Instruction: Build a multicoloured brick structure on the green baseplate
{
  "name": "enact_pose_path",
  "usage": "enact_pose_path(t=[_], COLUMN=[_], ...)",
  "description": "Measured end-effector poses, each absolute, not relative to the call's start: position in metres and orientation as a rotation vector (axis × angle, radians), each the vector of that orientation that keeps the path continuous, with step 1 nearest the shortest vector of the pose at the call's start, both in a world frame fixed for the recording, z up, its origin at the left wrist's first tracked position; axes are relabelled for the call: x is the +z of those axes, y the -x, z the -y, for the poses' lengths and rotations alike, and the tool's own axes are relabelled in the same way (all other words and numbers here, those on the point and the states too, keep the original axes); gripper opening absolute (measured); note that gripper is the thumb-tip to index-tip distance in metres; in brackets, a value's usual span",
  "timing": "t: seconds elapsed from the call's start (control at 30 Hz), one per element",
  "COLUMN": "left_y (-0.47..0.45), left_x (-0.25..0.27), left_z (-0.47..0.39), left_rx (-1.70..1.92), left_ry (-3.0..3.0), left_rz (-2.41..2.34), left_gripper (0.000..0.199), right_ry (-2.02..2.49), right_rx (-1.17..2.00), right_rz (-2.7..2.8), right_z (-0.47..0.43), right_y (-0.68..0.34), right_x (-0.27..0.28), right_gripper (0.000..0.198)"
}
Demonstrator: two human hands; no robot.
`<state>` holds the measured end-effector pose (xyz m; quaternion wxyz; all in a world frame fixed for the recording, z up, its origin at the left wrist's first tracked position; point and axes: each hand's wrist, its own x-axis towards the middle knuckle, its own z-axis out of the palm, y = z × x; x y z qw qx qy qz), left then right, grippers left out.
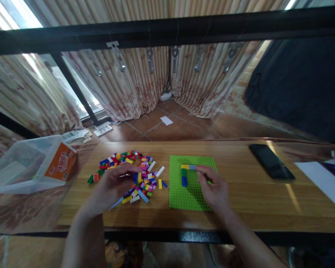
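Note:
My left hand [115, 184] is over a pile of loose toy building bricks [149, 181] in many colours. Its thumb and fingers curl around a blue brick [135, 178], beside a yellow one. A green studded baseplate [175, 197] lies to the right of the pile. On it, a row of yellow bricks [185, 167] joins a light blue brick [192, 168], and a column of dark green and blue bricks [184, 180] runs toward me from the yellow end. My right hand [213, 186] has its fingertips closed at the light blue brick's right end; its other fingers are curled under.
The wooden table [240, 208] carries a black phone [271, 161] at right. White paper [321, 182] lies at the far right. A clear plastic bin [19, 182] with an orange label stands at left. A dark metal bar [167, 32] with hanging hooks crosses beyond the table.

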<state>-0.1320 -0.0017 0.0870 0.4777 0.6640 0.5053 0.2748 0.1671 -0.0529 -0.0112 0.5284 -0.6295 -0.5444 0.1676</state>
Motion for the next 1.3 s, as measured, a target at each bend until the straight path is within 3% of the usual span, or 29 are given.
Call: enact_pose_path(t=[0.17, 0.33, 0.6, 0.77, 1.03, 1.3], left_y=[0.044, 0.009, -0.007, 0.006, 0.015, 0.010], left_x=[0.060, 0.031, 0.019, 0.009, 0.003, 0.004], left_z=[0.008, 0.014, 0.021, 0.007, -0.012, -0.004], left_rx=[0.648, 0.779, 0.801, 0.711, 0.662, 0.546], left_ry=[-1.586, -1.570, -1.745, -1.794, -1.755, -1.823], left_rz=[-0.901, -0.946, -0.899, -0.918, -1.044, -1.021], left_gripper=[0.018, 0.008, 0.006, 0.023, 0.011, 0.014], right_ry=[1.436, 1.322, 1.315, 1.478, 1.579, 1.617], right_rx=[0.661, 1.102, 1.223, 1.063, 0.699, 0.560], right_rz=[1.272, 1.117, 1.095, 1.330, 1.644, 1.753], right_z=[0.066, 0.076, 0.074, 0.077, 0.074, 0.074], right_y=[-0.157, -0.155, -0.170, -0.177, -0.173, -0.176], right_x=[0.000, 0.006, 0.001, 0.000, -0.011, -0.013], right_gripper=[0.022, 0.030, 0.030, 0.018, 0.016, 0.014])
